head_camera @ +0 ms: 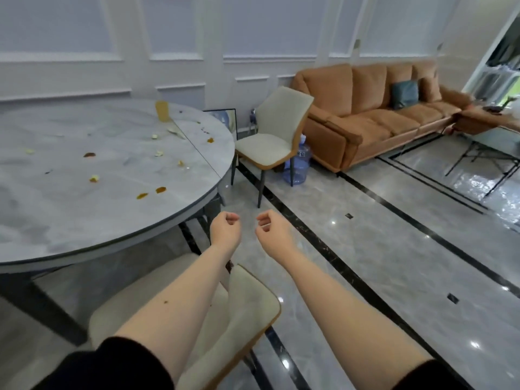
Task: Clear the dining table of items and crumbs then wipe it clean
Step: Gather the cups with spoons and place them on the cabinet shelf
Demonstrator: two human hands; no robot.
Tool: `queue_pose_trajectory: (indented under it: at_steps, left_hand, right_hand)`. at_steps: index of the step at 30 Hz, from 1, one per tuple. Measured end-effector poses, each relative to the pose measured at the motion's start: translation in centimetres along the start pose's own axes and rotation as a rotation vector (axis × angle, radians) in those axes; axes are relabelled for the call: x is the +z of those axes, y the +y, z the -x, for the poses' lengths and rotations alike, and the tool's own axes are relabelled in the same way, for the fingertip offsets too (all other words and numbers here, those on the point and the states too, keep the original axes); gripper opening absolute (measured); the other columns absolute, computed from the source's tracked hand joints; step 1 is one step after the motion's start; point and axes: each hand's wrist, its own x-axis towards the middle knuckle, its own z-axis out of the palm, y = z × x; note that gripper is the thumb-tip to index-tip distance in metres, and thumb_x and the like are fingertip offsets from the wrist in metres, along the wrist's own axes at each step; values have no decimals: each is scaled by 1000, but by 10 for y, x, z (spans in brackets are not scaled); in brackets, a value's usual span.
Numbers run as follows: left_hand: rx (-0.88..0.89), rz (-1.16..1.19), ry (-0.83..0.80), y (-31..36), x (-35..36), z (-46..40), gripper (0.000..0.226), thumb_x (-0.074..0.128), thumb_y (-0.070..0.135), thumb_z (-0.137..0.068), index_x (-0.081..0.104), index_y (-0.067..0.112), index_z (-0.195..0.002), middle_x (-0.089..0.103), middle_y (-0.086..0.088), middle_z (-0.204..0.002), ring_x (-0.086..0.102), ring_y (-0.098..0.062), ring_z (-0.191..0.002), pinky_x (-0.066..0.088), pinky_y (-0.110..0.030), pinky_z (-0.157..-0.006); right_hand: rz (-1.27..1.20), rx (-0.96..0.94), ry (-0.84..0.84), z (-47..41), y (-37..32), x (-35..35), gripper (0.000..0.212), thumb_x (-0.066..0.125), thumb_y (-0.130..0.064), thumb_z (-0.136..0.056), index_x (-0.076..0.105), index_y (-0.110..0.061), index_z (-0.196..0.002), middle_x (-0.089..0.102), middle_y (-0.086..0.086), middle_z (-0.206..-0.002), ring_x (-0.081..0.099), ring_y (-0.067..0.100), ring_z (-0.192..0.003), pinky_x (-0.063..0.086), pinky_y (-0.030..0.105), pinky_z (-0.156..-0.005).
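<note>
The round grey marble dining table [70, 220] fills the left of the view. Scattered over it lie several crumbs and brown stains, such as a yellow scrap [94, 179] and an orange-brown smear [160, 190]. A yellow cup [162, 110] stands near the table's far edge, with a spoon-like item [175, 131] lying close by. My left hand [226, 229] and my right hand [271, 230] hang in the air beyond the table's right rim, above the floor. Both have their fingers curled in and hold nothing.
A beige chair [247, 299] sits under my forearms at the table's near side. Another beige chair [277, 136] stands past the table's right edge, with a blue water jug [299, 164] behind it. An orange sofa [380, 114] lines the back right. Glossy tile floor stretches to the right.
</note>
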Motion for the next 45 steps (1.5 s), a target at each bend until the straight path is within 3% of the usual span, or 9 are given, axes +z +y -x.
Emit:
queue_pose_trajectory:
  at_steps: [7,12,15,18,21,25,33,45]
  left_hand:
    - [-51,1,149,40,105,-51,12,50,6,-89,57,15,-91,61,-5,-91,59,-20,-85,44,-21,-61]
    - [-76,34,253,58,132,-111,8,52,9,-88,58,14,-90,62,-7,-92,62,-24,-87,52,-36,-79]
    - [-101,44,316,62,146,-161,8,52,10,-87,58,14,-90,65,-10,-95,63,-25,-90,50,-32,-78]
    - [-111,84,355,65,162,-221,7,53,10,-87,58,14,-90,65,-12,-98,64,-28,-92,53,-40,-85]
    - [-127,86,384,70,174,-280,10,54,10,-86,60,11,-94,65,-13,-98,64,-30,-93,53,-44,-87]
    - [-126,104,412,94,183,-358,15,54,7,-86,62,5,-99,62,-10,-92,63,-29,-91,52,-38,-84]
    - [-171,161,498,115,174,-481,10,52,5,-85,56,12,-91,61,-11,-93,63,-31,-92,52,-42,-84]
    - [-261,216,740,131,139,-697,11,51,5,-84,57,13,-88,61,-10,-91,64,-32,-93,52,-40,-81]
  right_hand:
    - [88,-105,-141,-123,45,-69,22,56,-12,-90,55,-11,-112,56,1,-102,53,10,-85,42,18,-73]
    - [113,-134,-222,-206,56,-88,22,55,-15,-90,56,-13,-112,58,1,-104,54,10,-85,43,17,-71]
    - [97,-181,-253,-261,59,-84,23,56,-13,-89,56,-11,-112,58,4,-107,52,10,-84,43,20,-75]
    - [78,-216,-284,-324,56,-78,23,55,-13,-89,56,-10,-112,57,2,-105,53,10,-85,43,20,-76]
    - [76,-234,-306,-381,52,-68,22,56,-13,-89,56,-10,-111,57,1,-102,53,10,-85,42,20,-76]
    - [96,-235,-354,-463,41,-54,23,54,-13,-89,56,-9,-112,54,-1,-100,51,10,-83,42,19,-76]
    - [99,-245,-442,-598,12,-11,21,54,-13,-91,55,-8,-111,57,3,-101,52,12,-84,39,20,-74]
    - [121,-396,-692,-818,-41,112,22,55,-14,-89,55,-10,-111,55,2,-103,52,14,-89,44,24,-77]
